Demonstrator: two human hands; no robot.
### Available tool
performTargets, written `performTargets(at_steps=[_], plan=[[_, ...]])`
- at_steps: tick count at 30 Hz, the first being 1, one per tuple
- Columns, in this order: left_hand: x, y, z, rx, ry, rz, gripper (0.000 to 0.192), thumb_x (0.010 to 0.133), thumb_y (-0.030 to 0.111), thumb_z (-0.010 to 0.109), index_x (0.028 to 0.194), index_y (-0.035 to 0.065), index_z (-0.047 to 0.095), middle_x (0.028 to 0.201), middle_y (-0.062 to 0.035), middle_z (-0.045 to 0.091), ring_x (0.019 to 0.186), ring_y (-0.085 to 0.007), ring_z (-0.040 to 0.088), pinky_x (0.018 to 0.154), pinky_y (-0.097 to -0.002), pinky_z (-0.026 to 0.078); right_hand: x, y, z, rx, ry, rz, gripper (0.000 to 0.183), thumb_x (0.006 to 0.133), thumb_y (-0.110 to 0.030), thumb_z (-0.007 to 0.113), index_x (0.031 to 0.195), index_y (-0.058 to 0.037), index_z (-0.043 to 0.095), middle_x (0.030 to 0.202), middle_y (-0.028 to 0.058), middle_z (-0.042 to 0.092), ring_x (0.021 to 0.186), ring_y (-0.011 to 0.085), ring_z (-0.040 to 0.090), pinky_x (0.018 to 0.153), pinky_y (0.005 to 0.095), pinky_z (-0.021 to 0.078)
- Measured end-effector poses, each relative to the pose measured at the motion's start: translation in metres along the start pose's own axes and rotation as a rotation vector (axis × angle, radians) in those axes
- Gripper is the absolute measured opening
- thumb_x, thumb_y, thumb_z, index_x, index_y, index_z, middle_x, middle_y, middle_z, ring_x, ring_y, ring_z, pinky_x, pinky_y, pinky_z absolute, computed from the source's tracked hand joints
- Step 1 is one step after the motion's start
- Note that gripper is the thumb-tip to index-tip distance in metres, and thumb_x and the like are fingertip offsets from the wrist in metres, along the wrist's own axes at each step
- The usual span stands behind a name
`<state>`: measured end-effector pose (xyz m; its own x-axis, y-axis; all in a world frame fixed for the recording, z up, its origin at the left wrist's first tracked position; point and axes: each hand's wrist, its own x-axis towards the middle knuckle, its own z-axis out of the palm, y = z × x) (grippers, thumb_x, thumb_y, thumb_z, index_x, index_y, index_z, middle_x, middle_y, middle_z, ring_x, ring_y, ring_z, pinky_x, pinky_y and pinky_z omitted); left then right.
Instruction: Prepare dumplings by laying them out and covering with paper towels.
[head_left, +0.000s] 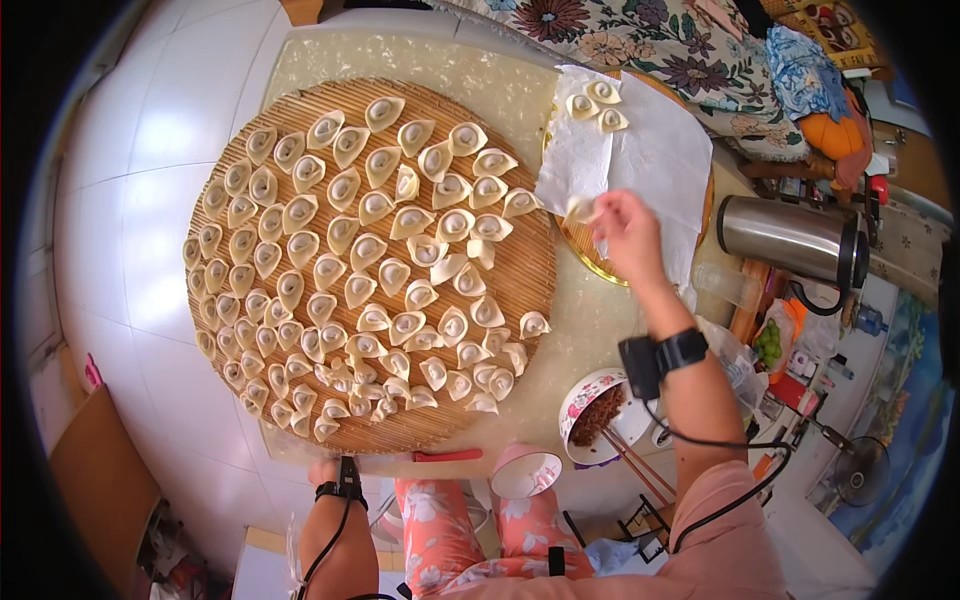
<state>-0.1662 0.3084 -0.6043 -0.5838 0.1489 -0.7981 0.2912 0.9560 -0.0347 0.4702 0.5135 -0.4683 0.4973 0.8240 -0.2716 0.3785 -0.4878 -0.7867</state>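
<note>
My right hand (628, 231) holds a folded wonton (580, 211) by its edge, over the near left part of a round tray lined with white paper (660, 165). Three wontons (602, 92) lie at the far end of that paper. To the left, a large round mat of plant stalks (517, 277) bears several rows of wontons, packed closer on its near left side. My left hand (324, 471) is at the mat's near edge, mostly hidden beneath it and behind the wrist strap, so its fingers cannot be made out.
A floral bowl (574, 397) of minced filling with chopsticks (637, 465) stands near my right forearm. A small pink bowl (527, 471) and a red-handled tool (448, 455) are at the table's near edge. A steel jug (784, 236) and clear cup (726, 285) stand right of the tray.
</note>
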Motion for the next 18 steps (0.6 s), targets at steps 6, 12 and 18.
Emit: performTargets(at_steps=[6,12,18], plan=[[-0.039,0.042,0.011,-0.107,0.038,-0.169,0.035,0.08,0.017,0.05,0.113,0.0038,0.053,0.113,-0.0102,0.056,0.103,-0.0233,0.052,0.089,-0.0367,0.04,0.081,-0.003,0.001,0.255,0.189,0.211,0.011,0.085,-0.005,0.055,0.092,0.0031,0.057,0.075,0.0084,0.062,0.061,0.0142,0.061,0.055,0.0239,0.0502],[-0.026,0.022,0.017,-0.294,0.084,-0.143,0.037,0.077,0.018,0.056,0.112,0.0041,0.055,0.112,-0.0107,0.059,0.102,-0.0241,0.055,0.088,-0.0367,0.043,0.104,-0.012,0.021,0.171,0.189,0.25,0.01,0.083,-0.004,0.058,0.09,0.003,0.059,0.077,0.0078,0.062,0.059,0.0138,0.061,0.054,0.0246,0.051],[-0.013,0.012,0.012,0.049,0.103,-0.078,0.035,0.071,0.014,0.067,0.103,0.0016,0.061,0.102,-0.0112,0.063,0.091,-0.022,0.059,0.079,-0.0314,0.047,0.102,-0.006,0.017,0.191,0.206,0.222,0.011,0.082,-0.002,0.059,0.091,0.003,0.06,0.079,0.0083,0.062,0.06,0.014,0.062,0.053,0.0238,0.0518]])
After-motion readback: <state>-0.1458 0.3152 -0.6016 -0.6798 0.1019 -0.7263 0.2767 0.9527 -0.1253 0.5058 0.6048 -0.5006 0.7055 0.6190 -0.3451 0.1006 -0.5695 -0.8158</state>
